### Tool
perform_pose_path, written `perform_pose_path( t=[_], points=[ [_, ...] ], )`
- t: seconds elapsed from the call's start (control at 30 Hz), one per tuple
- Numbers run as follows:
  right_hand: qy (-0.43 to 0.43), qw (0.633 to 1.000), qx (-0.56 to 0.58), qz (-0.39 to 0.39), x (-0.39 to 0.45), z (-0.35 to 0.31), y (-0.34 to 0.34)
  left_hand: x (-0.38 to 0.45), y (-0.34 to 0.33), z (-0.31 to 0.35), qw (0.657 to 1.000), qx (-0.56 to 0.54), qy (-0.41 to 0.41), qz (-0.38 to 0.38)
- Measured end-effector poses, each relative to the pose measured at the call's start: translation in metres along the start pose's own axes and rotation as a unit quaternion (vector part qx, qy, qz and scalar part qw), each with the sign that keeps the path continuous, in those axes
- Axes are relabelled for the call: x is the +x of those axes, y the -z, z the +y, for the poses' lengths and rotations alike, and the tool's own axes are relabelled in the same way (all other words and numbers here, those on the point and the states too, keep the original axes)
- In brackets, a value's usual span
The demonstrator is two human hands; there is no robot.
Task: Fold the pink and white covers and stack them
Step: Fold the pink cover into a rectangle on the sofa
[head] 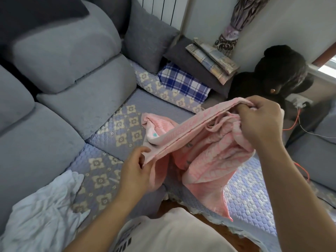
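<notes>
Pink cover (203, 148) up off the sofa (112, 113), stretched btwn both hands. Left hand (135, 170) pinching the near corner, right hand (261, 122) pinching the far edge w/ extra cloth bunched in. White cover (43, 206) waits crumpled at left. Risk: the bunched layers could fold crooked, or the hanging tail drags to the floor.
</notes>
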State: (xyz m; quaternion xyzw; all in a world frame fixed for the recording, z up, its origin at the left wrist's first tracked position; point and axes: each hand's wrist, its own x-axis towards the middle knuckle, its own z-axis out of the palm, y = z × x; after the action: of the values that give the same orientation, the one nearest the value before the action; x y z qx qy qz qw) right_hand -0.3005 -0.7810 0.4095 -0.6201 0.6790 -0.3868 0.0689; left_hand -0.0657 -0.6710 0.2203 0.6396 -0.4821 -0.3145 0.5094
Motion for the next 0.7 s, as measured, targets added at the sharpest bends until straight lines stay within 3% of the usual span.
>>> perform_pose_path(
  t=[0.13,0.27,0.33,0.4,0.43,0.47,0.53,0.6,0.63,0.7],
  points=[
    [-0.013,1.000,0.015,-0.007,-0.004,-0.002,-0.001,0.003,-0.001,-0.012,0.993,0.107,-0.051,0.007],
    [-0.017,1.000,0.004,-0.006,-0.003,-0.001,0.001,0.016,-0.001,-0.001,0.999,0.016,0.030,0.002],
    [-0.007,1.000,0.007,-0.004,-0.005,0.000,0.005,0.033,0.014,0.016,1.000,0.009,-0.006,-0.018],
    [0.024,0.997,0.013,-0.071,-0.013,-0.003,0.009,0.052,0.030,0.039,0.994,0.031,-0.076,-0.067],
    [0.051,0.989,-0.009,-0.141,-0.019,-0.007,0.009,0.060,0.035,0.052,0.987,0.042,-0.109,-0.111],
    [0.089,0.967,-0.069,-0.227,-0.027,-0.013,0.008,0.067,0.038,0.066,0.975,0.055,-0.133,-0.171],
    [0.194,0.879,-0.222,-0.375,-0.043,-0.026,-0.001,0.074,0.035,0.094,0.925,0.106,-0.172,-0.323],
    [0.287,0.808,-0.285,-0.428,-0.055,-0.033,-0.017,0.072,0.025,0.115,0.848,0.161,-0.195,-0.465],
    [0.307,0.795,-0.289,-0.437,-0.060,-0.034,-0.023,0.070,0.022,0.122,0.817,0.178,-0.204,-0.510],
    [0.327,0.782,-0.284,-0.449,-0.066,-0.031,-0.032,0.065,0.018,0.124,0.790,0.203,-0.210,-0.539]
  ],
)
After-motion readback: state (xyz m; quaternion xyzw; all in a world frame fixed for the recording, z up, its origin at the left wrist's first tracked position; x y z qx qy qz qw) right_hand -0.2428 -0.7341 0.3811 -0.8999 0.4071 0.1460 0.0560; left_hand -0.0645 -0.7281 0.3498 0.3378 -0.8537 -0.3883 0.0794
